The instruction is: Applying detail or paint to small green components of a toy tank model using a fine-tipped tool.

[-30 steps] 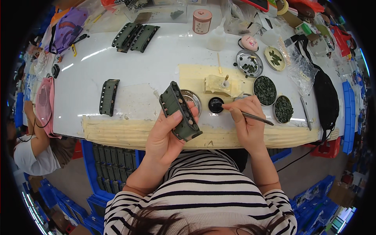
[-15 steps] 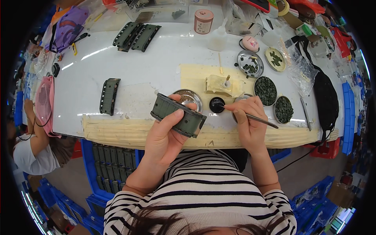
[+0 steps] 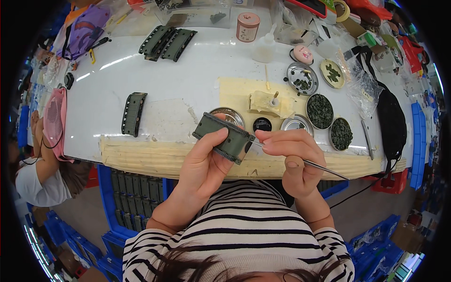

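Note:
My left hand [image 3: 206,167] grips a curved dark green part [image 3: 226,136] with ridged edges and a few brown patches, thumb laid across its face. In my right hand [image 3: 300,162] is a slim metal tool [image 3: 324,169], held like a pen, its tip at the right end of the green part; whether it is a brush or a pick I cannot tell. Just beyond sits a small round pot [image 3: 261,124] of black stuff. A shiny metal dish [image 3: 230,115] lies partly hidden behind the green part, and another metal dish [image 3: 300,121] is near my right fingers.
Two round dishes of dark green bits [image 3: 320,111] stand at right, beside a metal rod [image 3: 366,138]. A taped block [image 3: 270,104] is behind the pot. More curved green parts [image 3: 134,113] lie left and far back. A blue crate [image 3: 110,202] of such parts is below the table edge.
My right hand has moved the tool's tip from the black pot to the green part's right end. The green part has shifted slightly right in my left hand.

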Demonstrator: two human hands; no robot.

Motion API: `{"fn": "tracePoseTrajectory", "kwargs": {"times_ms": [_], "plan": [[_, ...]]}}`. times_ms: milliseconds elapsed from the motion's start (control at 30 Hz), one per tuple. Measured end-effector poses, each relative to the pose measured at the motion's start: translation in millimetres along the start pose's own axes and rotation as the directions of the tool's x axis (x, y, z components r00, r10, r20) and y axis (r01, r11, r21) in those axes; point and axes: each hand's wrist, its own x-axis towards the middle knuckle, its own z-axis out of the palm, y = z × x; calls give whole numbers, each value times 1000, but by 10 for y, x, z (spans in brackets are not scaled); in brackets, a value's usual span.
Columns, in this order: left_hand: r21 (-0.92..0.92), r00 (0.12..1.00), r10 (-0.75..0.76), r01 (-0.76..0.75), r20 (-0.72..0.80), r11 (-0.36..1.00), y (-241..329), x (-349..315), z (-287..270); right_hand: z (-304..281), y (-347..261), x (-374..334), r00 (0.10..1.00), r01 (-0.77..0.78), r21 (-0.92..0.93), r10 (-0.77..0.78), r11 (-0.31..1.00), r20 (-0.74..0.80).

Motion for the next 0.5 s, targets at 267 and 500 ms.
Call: {"fn": "tracePoseTrajectory", "kwargs": {"times_ms": [267, 500], "plan": [[-36, 1000, -6, 7, 25, 999, 2, -8, 0, -15, -4, 30, 999, -7, -40, 8, 999, 34], [-16, 1000, -2, 2, 2, 1000, 9, -9, -18, 7, -28, 37, 998, -48, -46, 49, 998, 37]]}}
